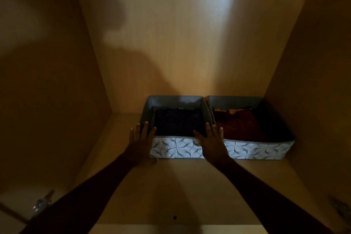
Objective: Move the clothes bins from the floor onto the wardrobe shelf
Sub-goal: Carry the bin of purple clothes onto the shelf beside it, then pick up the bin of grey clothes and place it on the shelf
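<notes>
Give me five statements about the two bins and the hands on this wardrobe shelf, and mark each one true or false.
1. Two fabric bins with a white leaf-patterned front stand side by side on the light wooden wardrobe shelf. True.
2. The left bin holds orange clothes. False: it holds dark navy clothes; the orange and rust clothes lie in the right bin.
3. The left hand rests flat at the left bin's left front corner. True.
4. The right hand is shut around a hanger. False: it lies open, fingers spread, over the left bin's right front corner.
5. The bins fill the shelf from wall to wall. False: bare shelf remains left of the left bin.
</notes>
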`<state>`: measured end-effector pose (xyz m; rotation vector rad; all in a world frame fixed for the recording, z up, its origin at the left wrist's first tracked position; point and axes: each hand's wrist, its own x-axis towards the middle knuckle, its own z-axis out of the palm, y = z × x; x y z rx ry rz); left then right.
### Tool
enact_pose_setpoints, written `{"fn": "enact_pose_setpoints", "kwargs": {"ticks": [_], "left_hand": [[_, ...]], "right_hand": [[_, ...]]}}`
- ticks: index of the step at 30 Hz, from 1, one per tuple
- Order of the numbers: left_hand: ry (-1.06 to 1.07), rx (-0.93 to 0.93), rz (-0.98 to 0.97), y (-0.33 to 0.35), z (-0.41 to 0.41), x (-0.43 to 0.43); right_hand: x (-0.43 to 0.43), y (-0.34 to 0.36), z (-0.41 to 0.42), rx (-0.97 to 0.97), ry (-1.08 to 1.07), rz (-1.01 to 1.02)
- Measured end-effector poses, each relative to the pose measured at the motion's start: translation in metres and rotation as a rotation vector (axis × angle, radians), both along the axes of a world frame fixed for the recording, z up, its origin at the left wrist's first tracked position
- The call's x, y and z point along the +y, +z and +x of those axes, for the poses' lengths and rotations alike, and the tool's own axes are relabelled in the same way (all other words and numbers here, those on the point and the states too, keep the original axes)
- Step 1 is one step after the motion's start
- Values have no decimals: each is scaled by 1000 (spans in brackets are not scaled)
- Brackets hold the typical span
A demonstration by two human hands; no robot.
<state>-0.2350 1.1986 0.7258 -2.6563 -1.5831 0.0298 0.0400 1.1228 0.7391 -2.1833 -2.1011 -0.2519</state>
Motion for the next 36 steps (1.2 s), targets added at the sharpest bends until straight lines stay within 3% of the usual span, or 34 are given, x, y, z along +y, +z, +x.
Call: {"fn": "enact_pose_setpoints", "kwargs": {"ticks": [5,12,15,22,29,36], "left_hand": [[11,-92,-17,0,-2,-16],[161,-776,-105,-8,-20,-73],[305,-936,-125,-16,-30,-113],[585,-1271,-133,-54,-58,-241],[1037,-1406,-36,-77,-54,-389],[1494,-1521,178,-98,-34,-564]], "right_hand": [[-13,-3,-1,35,3,14],[-64,-21,-33,330,117,209],[-86,-33,-53,496,200,207],[-142,-61,-102,950,401,-25],[-210,-71,-138,1092,621,-475],[-304,-106,-187,952,866,-793]]}}
